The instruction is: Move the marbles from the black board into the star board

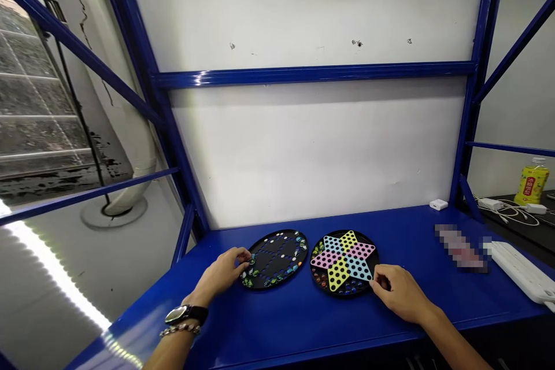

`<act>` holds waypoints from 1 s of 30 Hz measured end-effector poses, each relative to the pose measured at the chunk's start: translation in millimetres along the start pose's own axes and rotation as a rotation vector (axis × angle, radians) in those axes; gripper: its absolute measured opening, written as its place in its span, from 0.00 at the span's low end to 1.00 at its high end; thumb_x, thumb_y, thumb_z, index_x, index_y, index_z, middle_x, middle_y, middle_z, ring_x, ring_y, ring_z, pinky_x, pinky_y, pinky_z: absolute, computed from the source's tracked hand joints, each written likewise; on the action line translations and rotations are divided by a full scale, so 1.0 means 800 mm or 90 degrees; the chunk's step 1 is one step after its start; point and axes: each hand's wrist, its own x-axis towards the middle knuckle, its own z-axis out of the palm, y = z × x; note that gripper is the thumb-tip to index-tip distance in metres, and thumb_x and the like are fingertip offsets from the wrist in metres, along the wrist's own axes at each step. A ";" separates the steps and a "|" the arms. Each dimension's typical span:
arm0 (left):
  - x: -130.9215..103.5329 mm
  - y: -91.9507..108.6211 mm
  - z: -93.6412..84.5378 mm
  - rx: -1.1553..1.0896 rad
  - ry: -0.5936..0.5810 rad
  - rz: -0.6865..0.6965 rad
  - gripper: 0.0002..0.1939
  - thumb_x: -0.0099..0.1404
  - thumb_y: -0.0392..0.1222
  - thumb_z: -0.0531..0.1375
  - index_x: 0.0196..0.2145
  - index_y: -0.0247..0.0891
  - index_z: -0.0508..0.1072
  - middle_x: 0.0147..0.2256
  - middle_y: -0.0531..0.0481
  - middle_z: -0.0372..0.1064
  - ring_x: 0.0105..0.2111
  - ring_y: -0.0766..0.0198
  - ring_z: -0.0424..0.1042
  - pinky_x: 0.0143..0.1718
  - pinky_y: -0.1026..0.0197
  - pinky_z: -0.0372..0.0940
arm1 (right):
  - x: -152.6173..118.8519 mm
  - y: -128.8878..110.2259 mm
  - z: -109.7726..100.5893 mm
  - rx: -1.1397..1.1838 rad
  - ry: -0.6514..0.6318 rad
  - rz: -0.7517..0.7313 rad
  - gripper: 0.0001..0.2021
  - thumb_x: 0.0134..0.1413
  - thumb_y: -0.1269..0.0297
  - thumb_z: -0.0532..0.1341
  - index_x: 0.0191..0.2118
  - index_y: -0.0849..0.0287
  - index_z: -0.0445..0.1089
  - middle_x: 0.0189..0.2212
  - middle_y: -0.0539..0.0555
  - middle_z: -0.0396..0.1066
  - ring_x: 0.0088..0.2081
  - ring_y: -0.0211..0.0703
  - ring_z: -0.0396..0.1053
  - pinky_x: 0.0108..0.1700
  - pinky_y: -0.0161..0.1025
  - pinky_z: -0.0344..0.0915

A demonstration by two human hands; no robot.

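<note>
A black round tray (277, 263) with holes lies on the left, with several glass marbles (271, 281) along its rim. My left hand (228, 269) is at the tray's left edge, thumb and fingers curled together close to the marbles; whether a marble is between the fingertips is hidden. To the right is a Chinese checkers board (344, 261) with a pink, yellow and light blue star full of holes. Marbles (321, 278) lie in the board's black border. My right hand (399, 292) touches its lower right edge with curled, pinched fingers; what they hold, if anything, cannot be made out.
Both boards rest on a blue metal table (269, 329) with a white back panel (321, 150) and blue frame posts. At the right are a white power strip (520, 272), a blurred pink item (462, 248) and a small white adapter (438, 204). A yellow-labelled bottle (532, 182) stands beyond.
</note>
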 end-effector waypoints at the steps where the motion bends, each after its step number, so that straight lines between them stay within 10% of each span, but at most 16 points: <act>1: 0.001 0.004 -0.001 0.014 0.005 -0.005 0.17 0.62 0.46 0.55 0.47 0.46 0.75 0.48 0.48 0.76 0.47 0.54 0.76 0.44 0.58 0.69 | 0.000 0.000 0.000 0.000 -0.002 0.001 0.14 0.61 0.62 0.56 0.25 0.56 0.58 0.23 0.47 0.66 0.26 0.37 0.61 0.31 0.35 0.53; 11: -0.001 0.024 -0.020 0.005 0.031 -0.015 0.17 0.65 0.48 0.51 0.44 0.43 0.76 0.47 0.46 0.77 0.48 0.52 0.75 0.45 0.56 0.68 | 0.001 -0.001 -0.002 0.004 -0.010 0.003 0.14 0.62 0.61 0.56 0.25 0.56 0.58 0.24 0.47 0.65 0.26 0.37 0.61 0.30 0.35 0.52; 23: -0.073 0.230 0.002 -0.180 -0.056 0.319 0.12 0.69 0.47 0.55 0.44 0.46 0.76 0.44 0.51 0.77 0.42 0.59 0.73 0.46 0.58 0.66 | 0.002 0.002 0.001 -0.009 0.003 -0.003 0.14 0.62 0.61 0.56 0.25 0.56 0.59 0.23 0.47 0.65 0.26 0.37 0.61 0.31 0.35 0.52; 30: -0.057 0.211 -0.003 -0.165 -0.011 0.310 0.16 0.71 0.47 0.51 0.42 0.46 0.78 0.45 0.49 0.76 0.46 0.58 0.74 0.48 0.58 0.67 | 0.002 0.001 -0.001 -0.002 0.000 -0.003 0.14 0.61 0.61 0.56 0.25 0.56 0.58 0.23 0.47 0.66 0.26 0.37 0.61 0.31 0.35 0.53</act>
